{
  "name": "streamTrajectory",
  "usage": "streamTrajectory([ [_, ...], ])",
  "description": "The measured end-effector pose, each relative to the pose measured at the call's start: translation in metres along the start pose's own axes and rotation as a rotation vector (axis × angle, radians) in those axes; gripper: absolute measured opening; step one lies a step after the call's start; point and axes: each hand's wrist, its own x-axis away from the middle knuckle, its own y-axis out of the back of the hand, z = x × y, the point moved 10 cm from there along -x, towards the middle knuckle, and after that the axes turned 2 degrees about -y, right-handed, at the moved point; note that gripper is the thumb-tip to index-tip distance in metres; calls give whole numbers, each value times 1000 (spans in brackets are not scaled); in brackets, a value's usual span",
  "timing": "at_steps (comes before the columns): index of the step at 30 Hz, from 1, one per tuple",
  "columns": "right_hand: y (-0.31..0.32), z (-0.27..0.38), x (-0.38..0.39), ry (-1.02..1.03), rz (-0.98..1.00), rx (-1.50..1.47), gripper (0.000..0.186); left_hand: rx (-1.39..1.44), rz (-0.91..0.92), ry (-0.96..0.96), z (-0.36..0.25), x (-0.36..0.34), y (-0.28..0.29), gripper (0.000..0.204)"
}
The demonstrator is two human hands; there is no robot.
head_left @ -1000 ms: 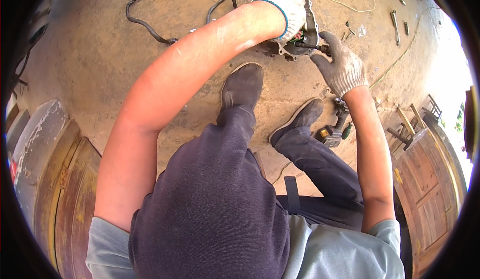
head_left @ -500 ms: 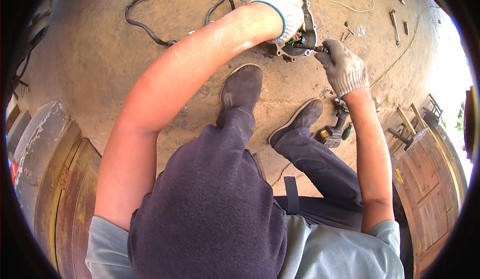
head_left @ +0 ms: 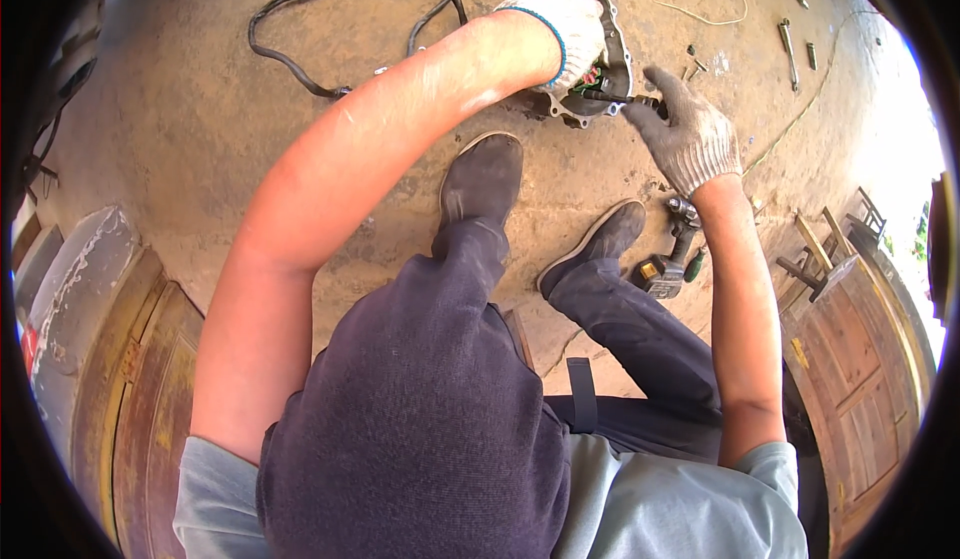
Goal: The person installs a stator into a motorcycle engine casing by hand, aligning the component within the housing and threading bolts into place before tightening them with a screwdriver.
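My left hand [head_left: 565,29], in a white knit glove with a blue cuff edge, reaches over a grey metal engine casing [head_left: 622,59] on the floor. Its fingers are hidden behind the back of the hand, at the casing's hollow. Green and red bits [head_left: 590,80] show inside. A dark, slim tool like a screwdriver [head_left: 606,96] runs from the hollow toward my right hand [head_left: 688,131], in a soiled grey glove. That hand's thumb and forefinger are spread apart, with the tool's handle between them, the thumb close against it.
Black cable [head_left: 290,54] loops on the floor at the left. A cordless drill [head_left: 672,259] lies beside my right shoe [head_left: 610,234]. At the far right are a wrench [head_left: 790,54], a socket [head_left: 812,56] and small bolts [head_left: 695,59]. Wooden panels [head_left: 850,389] stand at the right edge.
The fingers of my right hand have opened from around the tool's handle, forefinger lifting away. My left hand stays on the casing, nearly still.
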Motion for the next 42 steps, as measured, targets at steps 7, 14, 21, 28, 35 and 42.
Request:
streamTrajectory([
  [7, -8, -10, -4, -93, 105, 131, 45, -13, 46, -19, -3, 0, -3, 30],
  [14, -7, -7, -1, 6, 33, -42, 37, -31, 45, -29, -3, -2, -5, 30],
  [21, 7, 24, -1, 242, -131, -102, 39, -47, 53, 1, -1, -3, -9, 29],
  [28, -17, 14, -16, 19, 227, 36, 34, -8, 9, 22, 3, -5, -9, 30],
  [35, -16, 23, -18, 169, 160, 85, 26, 64, 46, 31, 4, -1, -5, 38],
  [42, 2, -5, -17, 131, 71, -142, 25, -8, 43, -40, -4, 1, 1, 45],
])
